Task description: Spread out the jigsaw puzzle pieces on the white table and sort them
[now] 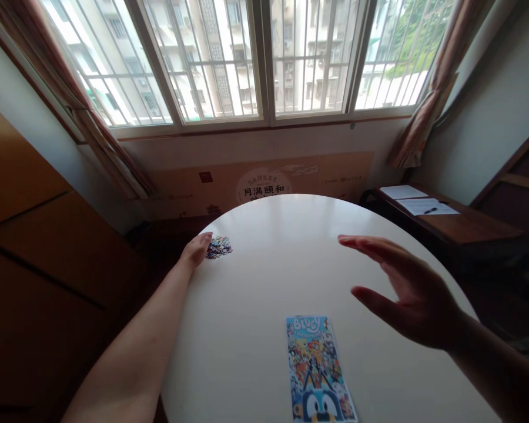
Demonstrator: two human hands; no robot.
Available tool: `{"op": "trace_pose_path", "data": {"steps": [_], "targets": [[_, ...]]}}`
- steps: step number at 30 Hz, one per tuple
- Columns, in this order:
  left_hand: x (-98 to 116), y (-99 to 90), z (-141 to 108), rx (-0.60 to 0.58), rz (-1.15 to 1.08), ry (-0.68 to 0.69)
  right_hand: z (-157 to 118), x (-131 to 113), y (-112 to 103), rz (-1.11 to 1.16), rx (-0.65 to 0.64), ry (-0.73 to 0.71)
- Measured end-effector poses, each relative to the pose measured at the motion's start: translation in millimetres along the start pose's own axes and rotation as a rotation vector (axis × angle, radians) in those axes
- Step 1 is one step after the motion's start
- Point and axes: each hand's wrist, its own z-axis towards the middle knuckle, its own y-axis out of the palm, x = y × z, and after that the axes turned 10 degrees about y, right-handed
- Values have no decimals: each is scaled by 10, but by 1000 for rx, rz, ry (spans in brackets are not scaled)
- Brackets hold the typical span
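A small heap of multicoloured puzzle pieces [219, 247] lies at the left edge of the white round table [264, 282]. Against the heap's left side rests my left hand [197, 249]; its fingers are partly hidden, and whether they hold any piece cannot be made out. My right hand [401, 288] hovers over the table's right side, thumb and fingers spread, holding nothing. Between the arms, near the front, a Bluey picture sheet [318, 370] lies flat with cartoon dogs on it.
Beyond the table, a printed cardboard panel [344, 170] leans below the barred windows. A brown side table [480, 223] at the right bears papers [427, 205] and a pen. An orange-brown cabinet [26, 247] stands at the left.
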Motion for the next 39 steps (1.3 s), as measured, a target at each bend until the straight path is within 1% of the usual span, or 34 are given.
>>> {"op": "trace_pose_path", "data": {"steps": [3, 5, 6, 8, 9, 12, 13, 14, 16, 20, 23, 28, 33, 36, 39], "targets": [[27, 61, 30, -50, -28, 31, 132, 285, 265, 43, -33, 8], [65, 104, 33, -71, -40, 48, 158, 446, 459, 99, -55, 45], [92, 130, 33, -81, -46, 58, 147, 488, 550, 142, -82, 51], [167, 191, 31, -103, -58, 82, 86, 483, 703, 225, -129, 41], [214, 227, 31, -114, -65, 94, 44, 442, 764, 254, -186, 23], [380, 341, 25, -139, -84, 127, -82, 274, 888, 308, -461, -83], [439, 377, 20, -144, -90, 133, -116, 234, 914, 310, -535, -117], [499, 410, 11, -148, -97, 136, -145, 211, 934, 305, -591, -137], [619, 473, -18, -154, -111, 136, -187, 220, 965, 293, -653, -145], [881, 621, -115, -149, -141, 143, -223, 334, 1016, 305, -713, -123], [1103, 775, -195, -143, -170, 167, -231, 377, 1057, 325, -725, -135], [1505, 1016, -335, -103, -240, 157, -258, 334, 1142, 326, -771, -237], [1883, 1175, -524, -63, -340, 120, -285, 263, 1198, 299, -763, -335], [1978, 1235, -594, -32, -434, 118, -301, 218, 1191, 293, -777, -360], [1925, 1250, -572, 95, -681, 71, -300, 207, 1150, 328, -780, -330]]}}
